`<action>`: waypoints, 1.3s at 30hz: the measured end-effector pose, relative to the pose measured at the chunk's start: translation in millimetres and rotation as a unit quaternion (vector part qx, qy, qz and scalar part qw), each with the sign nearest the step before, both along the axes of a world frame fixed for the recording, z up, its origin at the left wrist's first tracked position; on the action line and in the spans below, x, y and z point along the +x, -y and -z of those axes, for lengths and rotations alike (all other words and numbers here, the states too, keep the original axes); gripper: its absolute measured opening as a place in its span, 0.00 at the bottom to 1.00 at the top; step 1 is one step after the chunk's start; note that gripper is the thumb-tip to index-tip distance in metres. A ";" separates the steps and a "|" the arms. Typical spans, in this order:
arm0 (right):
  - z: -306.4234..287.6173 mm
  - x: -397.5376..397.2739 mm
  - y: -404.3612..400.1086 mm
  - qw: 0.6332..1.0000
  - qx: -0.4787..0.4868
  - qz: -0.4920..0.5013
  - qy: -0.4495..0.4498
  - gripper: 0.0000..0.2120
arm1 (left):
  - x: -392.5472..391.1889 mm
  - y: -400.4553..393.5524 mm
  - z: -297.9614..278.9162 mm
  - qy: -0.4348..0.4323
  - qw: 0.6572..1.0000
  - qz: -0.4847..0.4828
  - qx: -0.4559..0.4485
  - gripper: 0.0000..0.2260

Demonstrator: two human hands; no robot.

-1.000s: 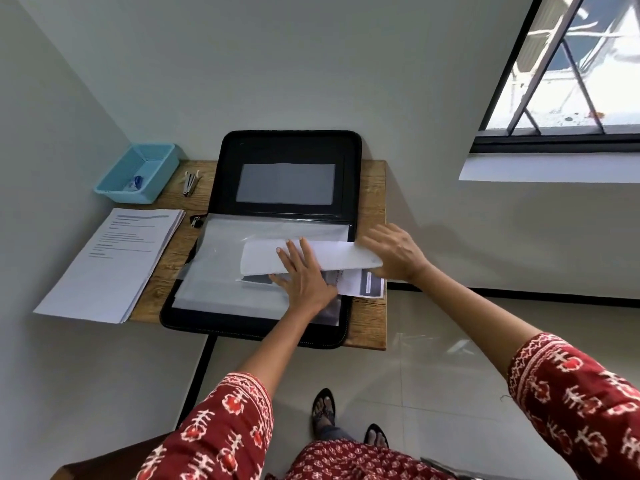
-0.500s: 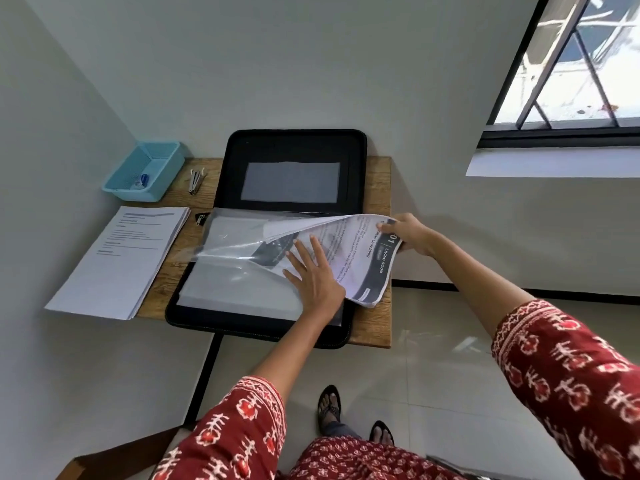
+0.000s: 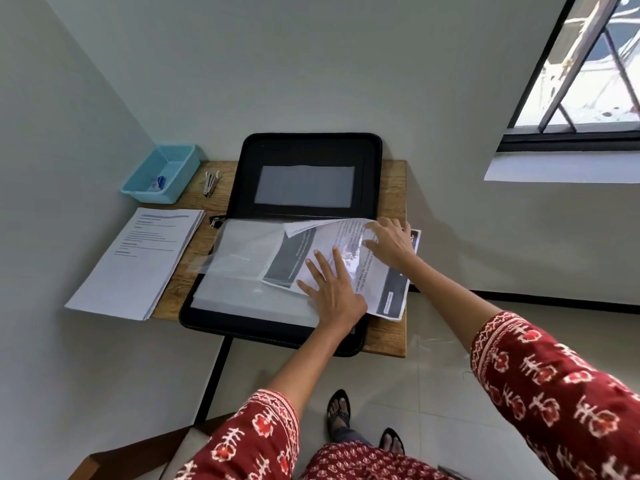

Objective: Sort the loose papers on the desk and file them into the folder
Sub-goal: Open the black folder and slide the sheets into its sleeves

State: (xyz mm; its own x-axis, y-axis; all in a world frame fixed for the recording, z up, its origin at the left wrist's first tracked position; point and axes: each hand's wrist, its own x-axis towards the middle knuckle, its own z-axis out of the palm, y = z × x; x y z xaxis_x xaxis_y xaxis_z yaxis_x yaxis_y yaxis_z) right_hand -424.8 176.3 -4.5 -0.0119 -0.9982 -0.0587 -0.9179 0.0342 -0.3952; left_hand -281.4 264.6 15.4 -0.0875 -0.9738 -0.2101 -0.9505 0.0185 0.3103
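A black zip folder (image 3: 311, 150) lies open on the wooden desk (image 3: 393, 188), its clear plastic sleeves (image 3: 242, 258) spread over the near half. Printed sheets with dark bands (image 3: 388, 282) lie partly inside the top sleeve, their right edge hanging past the folder. My left hand (image 3: 332, 289) presses flat on the sleeve and sheets with fingers spread. My right hand (image 3: 389, 242) rests with straight fingers on the sheets' upper right part. A stack of loose papers (image 3: 138, 261) sits at the desk's left edge, overhanging it.
A light blue basket (image 3: 161, 173) stands at the desk's back left corner against the wall. Beside it lie metal clips (image 3: 210, 184), and a small binder clip (image 3: 215, 221) sits by the folder's spine. A window (image 3: 585, 64) is at the upper right.
The printed sheets, lifted and curled half a second ago, now lie flatter under the sleeve. My right hand moved from pinching their corner to resting on top. My left hand stayed pressing.
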 end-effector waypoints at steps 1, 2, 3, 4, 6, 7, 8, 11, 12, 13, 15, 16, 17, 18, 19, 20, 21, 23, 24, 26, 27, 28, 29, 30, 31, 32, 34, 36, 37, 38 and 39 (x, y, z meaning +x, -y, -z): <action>1.2 2.0 0.2 1.000 -0.003 -0.008 0.007 0.24 | -1.2 0.7 -1.6 0.000 1.000 0.005 -0.009 0.43; 2.9 3.3 0.1 1.000 -0.001 -0.020 0.010 0.24 | -1.8 1.8 -2.8 0.000 1.000 0.007 -0.014 0.44; 4.5 2.5 -0.6 0.999 0.002 -0.036 0.007 0.25 | -3.2 2.5 -3.6 0.001 1.000 0.008 -0.014 0.44; 6.5 2.1 -1.4 0.998 0.006 -0.056 -0.002 0.25 | -4.2 3.4 -3.9 0.000 1.000 0.005 -0.008 0.44; 12.8 1.6 -6.6 0.993 0.016 -0.107 -0.044 0.23 | -6.9 2.5 -3.2 0.000 1.000 -0.008 0.008 0.44; 16.5 2.6 -11.3 0.988 0.021 -0.133 -0.075 0.23 | -7.9 1.2 -2.4 0.005 1.000 -0.014 0.016 0.45; 21.1 3.9 -16.9 0.983 0.027 -0.150 -0.103 0.25 | -9.0 -1.0 -0.9 0.012 0.999 -0.016 0.025 0.44; 24.2 9.6 -31.5 0.974 0.032 -0.168 -0.147 0.34 | -11.8 -6.2 3.8 0.029 0.998 -0.015 0.058 0.43; 23.1 12.3 -31.8 0.972 0.030 -0.181 -0.147 0.39 | -12.1 -6.8 4.9 0.028 0.997 -0.019 0.069 0.42; 20.7 15.1 -30.7 0.968 0.029 -0.199 -0.148 0.41 | -12.4 -6.7 5.2 0.028 0.996 -0.023 0.081 0.42; 19.0 21.1 -24.8 0.956 0.014 -0.239 -0.167 0.35 | -13.3 -4.6 4.9 0.035 0.993 -0.031 0.111 0.42; 19.6 24.7 -21.1 0.951 0.004 -0.255 -0.177 0.30 | -13.1 -2.3 3.0 0.041 0.990 -0.035 0.128 0.43; 19.8 27.8 -16.5 0.947 0.002 -0.262 -0.184 0.28 | -13.0 0.9 -0.6 0.046 0.988 -0.036 0.141 0.42; 18.8 30.6 -12.8 0.946 0.003 -0.264 -0.190 0.28 | -11.6 5.6 -5.4 0.049 0.988 -0.032 0.143 0.41; 16.6 33.6 -10.0 0.944 0.010 -0.264 -0.199 0.28 | -7.4 12.4 -11.1 0.048 0.990 -0.023 0.129 0.37; 15.3 34.8 -7.6 0.941 0.011 -0.267 -0.207 0.29 | -1.3 21.0 -17.0 0.044 0.993 -0.016 0.105 0.32; 13.4 35.3 -6.9 0.939 0.013 -0.270 -0.211 0.30 | 7.8 30.5 -21.7 0.035 0.996 -0.019 0.079 0.29; 12.2 33.9 -5.9 0.942 0.003 -0.281 -0.186 0.40 | 34.3 49.4 -27.0 0.022 0.998 -0.048 0.046 0.29; 12.8 33.5 -3.9 0.941 -0.009 -0.290 -0.172 0.46 | 50.7 57.9 -26.3 0.032 0.996 -0.064 0.050 0.34; 17.0 32.1 -2.4 0.941 -0.019 -0.305 -0.148 0.47 | 80.3 63.9 -20.6 0.086 0.988 -0.073 0.108 0.48; 18.2 33.0 1.4 0.942 -0.016 -0.306 -0.138 0.45 | 91.5 64.8 -14.7 0.108 0.982 -0.067 0.141 0.53; 18.4 35.5 4.9 0.943 -0.013 -0.306 -0.128 0.44 | 99.0 63.5 -8.6 0.119 0.977 -0.059 0.170 0.55; 17.8 39.3 10.6 0.944 -0.006 -0.304 -0.125 0.44 | 102.6 63.0 -4.3 0.115 0.973 -0.052 0.195 0.56; 17.5 43.6 15.6 0.945 -0.003 -0.304 -0.124 0.44 | 102.7 62.2 -2.5 0.109 0.969 -0.048 0.217 0.56; 17.0 48.1 20.5 0.945 0.000 -0.303 -0.126 0.45 | 100.7 62.7 -1.7 0.109 0.965 -0.046 0.234 0.56; 18.2 52.8 25.9 0.944 0.001 -0.305 -0.128 0.45 | 98.1 64.3 -1.7 0.112 0.961 -0.050 0.249 0.55; 20.4 59.2 32.8 0.943 0.001 -0.307 -0.128 0.46 | 92.9 68.0 -1.5 0.122 0.952 -0.061 0.272 0.53; 23.2 61.2 34.9 0.945 0.005 -0.303 -0.120 0.46 | 88.9 70.1 -3.3 0.137 0.945 -0.064 0.290 0.53; 23.3 62.5 35.6 0.945 0.008 -0.305 -0.116 0.46 | 88.6 70.9 -4.2 0.146 0.942 -0.065 0.296 0.52; 23.6 62.7 35.6 0.943 0.009 -0.311 -0.114 0.47 | 88.3 71.1 -4.8 0.153 0.939 -0.065 0.299 0.52; 22.5 62.7 35.3 0.940 0.011 -0.322 -0.115 0.47 | 88.2 71.0 -5.2 0.161 0.938 -0.064 0.301 0.52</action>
